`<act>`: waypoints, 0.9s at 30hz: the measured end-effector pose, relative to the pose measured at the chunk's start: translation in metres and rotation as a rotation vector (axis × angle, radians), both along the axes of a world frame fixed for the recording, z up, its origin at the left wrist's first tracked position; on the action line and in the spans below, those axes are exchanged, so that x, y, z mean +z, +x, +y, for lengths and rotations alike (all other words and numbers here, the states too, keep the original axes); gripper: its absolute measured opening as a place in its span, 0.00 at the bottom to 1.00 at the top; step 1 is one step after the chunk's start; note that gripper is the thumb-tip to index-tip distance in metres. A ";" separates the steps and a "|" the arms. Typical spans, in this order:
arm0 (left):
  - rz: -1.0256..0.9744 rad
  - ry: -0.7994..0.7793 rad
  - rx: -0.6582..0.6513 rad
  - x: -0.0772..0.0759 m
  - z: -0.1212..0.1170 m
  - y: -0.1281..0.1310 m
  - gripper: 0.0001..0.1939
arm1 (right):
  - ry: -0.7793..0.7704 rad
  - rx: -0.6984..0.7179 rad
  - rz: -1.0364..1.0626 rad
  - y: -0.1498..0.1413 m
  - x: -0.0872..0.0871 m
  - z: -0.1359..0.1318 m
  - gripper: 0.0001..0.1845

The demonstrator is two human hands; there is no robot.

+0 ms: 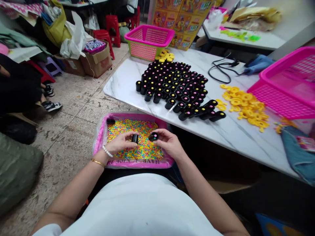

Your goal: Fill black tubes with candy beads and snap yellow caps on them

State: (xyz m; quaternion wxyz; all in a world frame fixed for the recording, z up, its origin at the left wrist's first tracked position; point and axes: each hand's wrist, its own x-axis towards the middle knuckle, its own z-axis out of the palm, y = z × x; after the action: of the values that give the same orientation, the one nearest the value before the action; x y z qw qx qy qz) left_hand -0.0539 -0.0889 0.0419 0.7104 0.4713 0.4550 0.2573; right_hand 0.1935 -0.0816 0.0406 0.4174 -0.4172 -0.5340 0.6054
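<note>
Between the fingers and thumb of my left hand (123,143) is a small black cylinder (135,139). My right hand (168,141) grips a black cup (154,136) with a pink dot showing at its end. Both hands are above a pink basket (98,137) lined with clear plastic and filled with small multicoloured beads (145,150). Another black piece (110,121) lies on the beads at the back left corner. On the table beyond, many black cups (169,85) stand close together, with yellow or pink dots in their tops.
Yellow plastic parts (248,106) lie on the white marbled table (118,82) at right, beside a pink basket (290,82). A pink and green basket (149,42) stands at the back, near a black cable (222,68). A seated person's shoes (51,105) are at left.
</note>
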 end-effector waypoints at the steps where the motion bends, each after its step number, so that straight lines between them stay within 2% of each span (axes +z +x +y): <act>1: 0.005 -0.006 -0.005 0.000 0.000 0.000 0.32 | 0.000 0.013 0.010 -0.003 0.002 -0.001 0.19; 4: 0.035 0.000 -0.072 0.003 0.000 0.002 0.28 | 0.041 0.045 -0.004 -0.007 0.011 -0.006 0.18; 8: 0.074 0.054 -0.110 0.006 0.000 0.001 0.23 | 0.271 -0.006 -0.177 -0.002 0.023 -0.011 0.15; 10: 0.086 0.057 -0.096 0.006 0.001 0.000 0.24 | 0.380 -0.008 -0.271 0.001 0.024 -0.011 0.15; 14: 0.100 0.027 -0.005 0.002 0.002 0.000 0.32 | 0.553 0.108 -0.516 0.003 0.008 0.002 0.14; 18: 0.058 -0.031 0.033 -0.005 0.003 0.000 0.35 | 0.670 0.359 -0.912 -0.007 -0.018 0.021 0.15; 21: 0.026 -0.055 0.032 -0.006 0.004 -0.002 0.33 | 0.741 0.528 -1.157 -0.017 -0.028 0.027 0.13; 24: 0.036 -0.036 -0.019 -0.001 0.004 -0.004 0.28 | 0.782 0.632 -1.144 -0.024 -0.027 0.027 0.12; 27: 0.070 0.003 -0.096 0.005 0.003 -0.004 0.26 | 0.705 0.658 -0.878 -0.020 -0.022 0.022 0.15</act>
State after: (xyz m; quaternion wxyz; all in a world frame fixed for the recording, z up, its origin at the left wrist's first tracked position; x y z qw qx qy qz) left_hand -0.0582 -0.0862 0.0468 0.7047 0.5025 0.4561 0.2068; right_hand 0.1736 -0.0592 0.0184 0.0652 -0.2786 -0.9213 0.2632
